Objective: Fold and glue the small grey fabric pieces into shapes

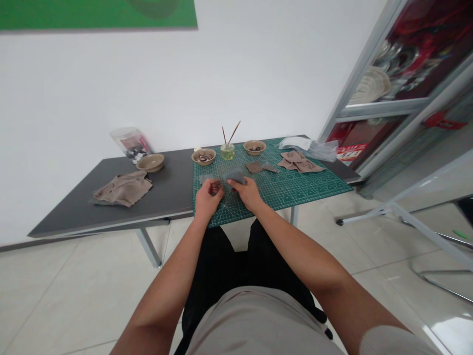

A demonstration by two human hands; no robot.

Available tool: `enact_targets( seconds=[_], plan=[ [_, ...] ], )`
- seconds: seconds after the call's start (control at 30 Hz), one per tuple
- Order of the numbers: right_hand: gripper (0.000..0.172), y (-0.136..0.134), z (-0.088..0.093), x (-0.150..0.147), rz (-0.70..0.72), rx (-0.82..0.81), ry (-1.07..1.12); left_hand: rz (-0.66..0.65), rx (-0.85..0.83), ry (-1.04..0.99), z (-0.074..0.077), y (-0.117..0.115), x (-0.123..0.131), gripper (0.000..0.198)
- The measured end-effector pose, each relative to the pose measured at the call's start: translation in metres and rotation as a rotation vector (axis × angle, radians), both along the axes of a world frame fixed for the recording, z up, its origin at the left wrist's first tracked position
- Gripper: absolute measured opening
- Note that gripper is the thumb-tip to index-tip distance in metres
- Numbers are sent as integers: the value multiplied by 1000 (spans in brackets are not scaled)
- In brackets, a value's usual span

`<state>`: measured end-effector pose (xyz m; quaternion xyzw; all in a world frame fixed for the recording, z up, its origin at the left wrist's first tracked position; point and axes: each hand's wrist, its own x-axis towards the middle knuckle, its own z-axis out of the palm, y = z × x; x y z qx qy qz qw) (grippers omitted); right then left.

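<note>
Above the green cutting mat [295, 192], my right hand [250, 193] pinches a thin grey see-through piece [233, 173] between thumb and fingers. Close beside it, my left hand [209, 198] is closed with its fingertips together; what they hold, if anything, is too small to make out. Another pale grey piece [206, 178] shows just behind the left fingers. Beyond the right hand lie a brown square piece [253, 167] and a small grey piece [270, 167] on the mat.
Behind the hands stand two tan bowls [204, 161] [254, 153] of small items and a glass jar [227, 151] with two thin sticks. Crumpled brown cloth [300, 161] and a plastic bag [314, 148] lie right. Leftward are another cloth [123, 188], a bowl [151, 167] and a tilted clear container [131, 143].
</note>
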<state>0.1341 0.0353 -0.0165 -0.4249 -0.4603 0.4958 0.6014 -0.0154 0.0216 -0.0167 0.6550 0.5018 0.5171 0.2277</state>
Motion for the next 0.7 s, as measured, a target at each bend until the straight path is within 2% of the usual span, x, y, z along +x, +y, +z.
enact_targets(
  seconds=[0.2, 0.4, 0.57, 0.7],
  plan=[
    [35, 0, 6, 5, 115, -55, 103, -30, -74, 35, 0, 0, 0, 18],
    [37, 0, 9, 8, 175, -84, 169, 4, 17, 141, 2, -1, 0, 18],
    [33, 2, 6, 8, 160, -37, 75, 38, -2, 192, 2, -2, 0, 15],
    [35, 2, 5, 7, 209, -23, -13, 52, -9, 229, 2, -3, 1, 11]
  ],
)
